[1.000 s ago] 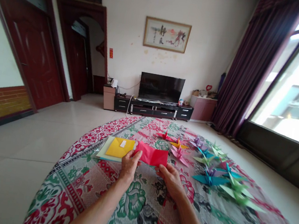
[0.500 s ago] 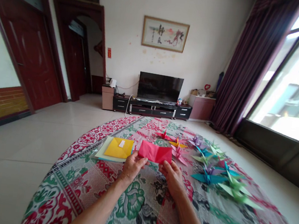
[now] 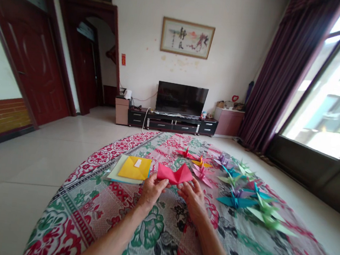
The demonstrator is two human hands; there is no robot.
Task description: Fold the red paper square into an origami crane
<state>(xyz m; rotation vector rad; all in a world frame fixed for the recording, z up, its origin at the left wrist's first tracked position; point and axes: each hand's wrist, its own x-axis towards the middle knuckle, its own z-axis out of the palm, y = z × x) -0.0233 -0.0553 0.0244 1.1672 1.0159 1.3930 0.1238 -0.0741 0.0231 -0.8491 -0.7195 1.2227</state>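
Both of my hands hold a folded red paper (image 3: 174, 174) just above the flowered tablecloth (image 3: 157, 233) of a round table. My left hand (image 3: 150, 190) pinches its left lower edge. My right hand (image 3: 191, 195) pinches its right lower edge. The paper's top now forms two peaks with a dip in the middle. A stack of coloured paper sheets (image 3: 130, 168) with a yellow sheet on top lies just left of my left hand.
Several folded paper cranes (image 3: 236, 189) in many colours lie on the right half of the table. Beyond the table are a tiled floor, a TV stand with a TV (image 3: 181, 99), dark red doors (image 3: 38, 65) at left, and curtains (image 3: 284, 75) by a window at right.
The red paper was a flat rectangle; its middle has now folded down so the two ends rise as peaks. My hands have moved closer together.
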